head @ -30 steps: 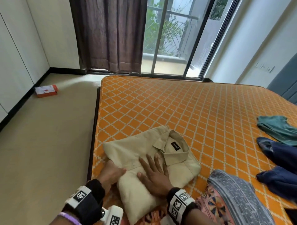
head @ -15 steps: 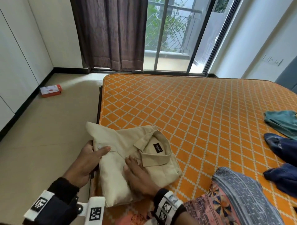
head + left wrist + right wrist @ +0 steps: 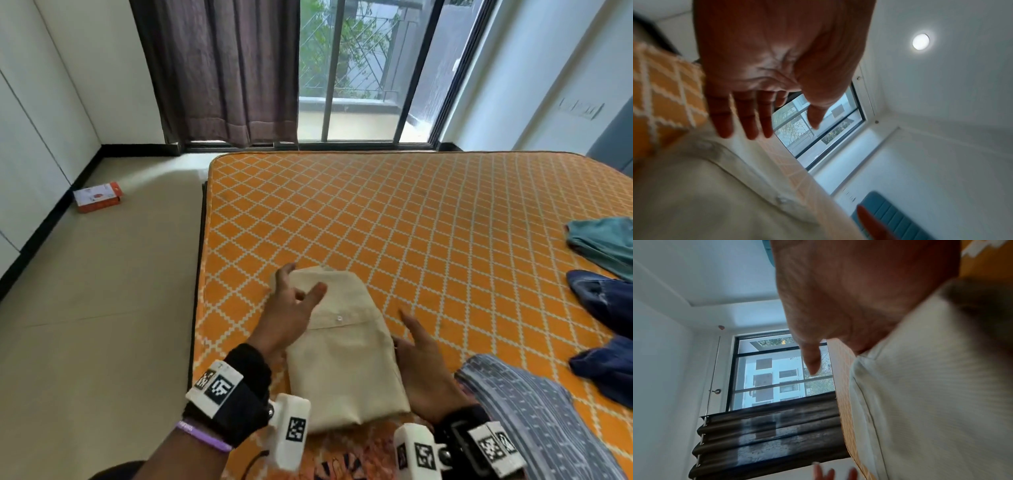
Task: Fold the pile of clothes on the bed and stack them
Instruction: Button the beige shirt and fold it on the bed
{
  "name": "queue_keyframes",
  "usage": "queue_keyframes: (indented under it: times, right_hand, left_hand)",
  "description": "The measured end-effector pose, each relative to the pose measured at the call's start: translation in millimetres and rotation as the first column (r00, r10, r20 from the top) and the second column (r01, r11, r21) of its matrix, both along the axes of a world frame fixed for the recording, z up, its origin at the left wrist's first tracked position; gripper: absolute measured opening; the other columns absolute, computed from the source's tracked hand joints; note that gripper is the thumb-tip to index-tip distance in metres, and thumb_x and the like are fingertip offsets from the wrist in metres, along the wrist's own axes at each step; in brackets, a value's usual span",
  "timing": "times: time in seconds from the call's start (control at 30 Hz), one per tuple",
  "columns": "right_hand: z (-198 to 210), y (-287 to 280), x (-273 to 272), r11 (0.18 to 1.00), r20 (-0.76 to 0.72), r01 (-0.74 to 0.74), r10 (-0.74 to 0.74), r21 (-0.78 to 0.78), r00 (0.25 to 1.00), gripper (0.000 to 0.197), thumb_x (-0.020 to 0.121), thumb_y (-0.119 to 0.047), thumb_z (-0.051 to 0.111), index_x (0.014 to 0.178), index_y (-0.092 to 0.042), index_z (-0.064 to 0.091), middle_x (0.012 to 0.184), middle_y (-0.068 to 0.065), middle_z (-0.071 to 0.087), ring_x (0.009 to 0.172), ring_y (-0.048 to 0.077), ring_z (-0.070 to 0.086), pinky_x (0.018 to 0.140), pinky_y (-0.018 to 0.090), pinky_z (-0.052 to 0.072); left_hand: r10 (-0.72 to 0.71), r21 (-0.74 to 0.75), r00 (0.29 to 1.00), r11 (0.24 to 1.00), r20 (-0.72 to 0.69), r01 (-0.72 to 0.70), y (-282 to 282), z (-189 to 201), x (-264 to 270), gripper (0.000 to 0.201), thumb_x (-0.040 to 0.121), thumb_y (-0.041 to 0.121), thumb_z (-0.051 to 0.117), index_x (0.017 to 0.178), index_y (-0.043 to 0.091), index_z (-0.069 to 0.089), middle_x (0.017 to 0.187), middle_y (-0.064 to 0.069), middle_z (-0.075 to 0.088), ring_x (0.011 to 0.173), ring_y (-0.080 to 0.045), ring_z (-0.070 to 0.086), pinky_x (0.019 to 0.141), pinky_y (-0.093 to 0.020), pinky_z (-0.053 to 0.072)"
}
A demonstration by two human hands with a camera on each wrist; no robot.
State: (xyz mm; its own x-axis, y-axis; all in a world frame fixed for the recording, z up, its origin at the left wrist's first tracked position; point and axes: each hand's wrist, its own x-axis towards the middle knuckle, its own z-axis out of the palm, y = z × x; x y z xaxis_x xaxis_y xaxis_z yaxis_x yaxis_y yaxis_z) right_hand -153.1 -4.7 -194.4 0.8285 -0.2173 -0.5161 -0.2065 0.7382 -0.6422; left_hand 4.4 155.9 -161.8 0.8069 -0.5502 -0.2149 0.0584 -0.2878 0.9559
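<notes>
- Shirt (image 3: 342,346): I see it folded into a compact beige packet, button placket up, lying near the bed's (image 3: 428,222) left edge, directly in front of me. That spot is probably the start of the stack.
- Left hand (image 3: 291,315): fingers spread and nearly straight over the packet's far-left corner, gripping nothing. The left wrist view shows the fingertips (image 3: 748,129) just above the cloth; whether they touch it I cannot tell. I read this as a hand letting go of, or patting down, the last fold.
- Right hand (image 3: 424,370): flat and relaxed along the packet's right edge, its edge resting on the bedspread, holding nothing. Placed so, it appears to square that side and keep the packet from sliding.
- Unfolded clothes: a grey patterned garment (image 3: 534,421) lies just to the right of my right hand; a teal piece (image 3: 603,243) and dark blue ones (image 3: 603,305) lie well apart, at the bed's right edge. By my judgement the task is in its early part, with one item folded.
- Surroundings: a curtain (image 3: 222,68) and window (image 3: 363,68) stand beyond the bed; an orange box (image 3: 97,197) sits on the floor.
</notes>
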Motion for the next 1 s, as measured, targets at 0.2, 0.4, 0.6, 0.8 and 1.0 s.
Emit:
queue_keyframes:
  times: [0.2,0.4,0.6,0.8,1.0]
  right_hand:
    - [-15,0,23,0.86,-0.114,-0.08,0.026,-0.505,0.993,0.026,0.099,-0.003,0.056,0.123,-0.01,0.064,0.104,0.011,0.077,0.088,0.025,0.074,0.071,0.036,0.06]
    - [-6,-20,55,0.764,-0.08,-0.185,0.173,-0.618,0.982,0.026,0.099,-0.007,0.059,0.124,-0.012,0.065,0.114,0.014,0.074,0.103,0.034,0.071,0.091,0.051,0.058]
    - [-51,-38,47,0.395,-0.398,-0.343,-0.065,-0.852,0.915,0.069,0.067,-0.069,0.076,0.122,-0.03,0.06,0.118,0.002,0.062,0.104,0.019,0.063,0.095,0.046,0.055]
    - [-49,-19,46,0.511,-0.485,-0.448,0.068,-0.734,0.872,0.106,0.046,-0.078,0.083,0.132,-0.026,0.05,0.124,-0.007,0.061,0.115,0.019,0.06,0.094,0.034,0.051]
    - [-22,-14,42,0.815,-0.458,-0.407,0.201,-0.413,0.866,0.049,0.067,-0.035,0.094,0.104,-0.011,0.071,0.095,0.004,0.078,0.087,0.022,0.074,0.075,0.035,0.061]
  left_hand:
    - [-0.067,0.509,0.979,0.859,0.192,-0.041,20,-49,9,0.101,0.083,0.053,0.072,0.156,0.018,0.012,0.154,-0.011,0.031,0.14,-0.033,0.036,0.113,-0.046,0.035]
    - [0.053,0.327,0.975,0.945,-0.216,0.021,28,-62,-5,0.096,0.09,0.042,0.07,0.152,0.014,0.001,0.141,-0.001,0.049,0.117,-0.024,0.056,0.075,-0.033,0.052]
    - [0.253,0.211,0.874,0.961,-0.415,-0.178,14,-68,-14,0.075,0.088,0.026,0.076,0.139,0.011,0.023,0.128,-0.007,0.053,0.111,-0.029,0.057,0.09,-0.042,0.051]
    - [0.237,0.077,0.755,0.967,-0.611,-0.241,-2,-69,-18,0.03,0.083,0.0,0.074,0.111,-0.001,0.067,0.106,-0.019,0.074,0.099,-0.036,0.069,0.086,-0.045,0.056]
    - [0.116,-0.09,0.691,0.963,-0.713,-0.255,-5,-35,-26,0.038,0.082,-0.004,0.068,0.119,-0.003,0.066,0.108,-0.025,0.072,0.105,-0.041,0.067,0.098,-0.056,0.05]
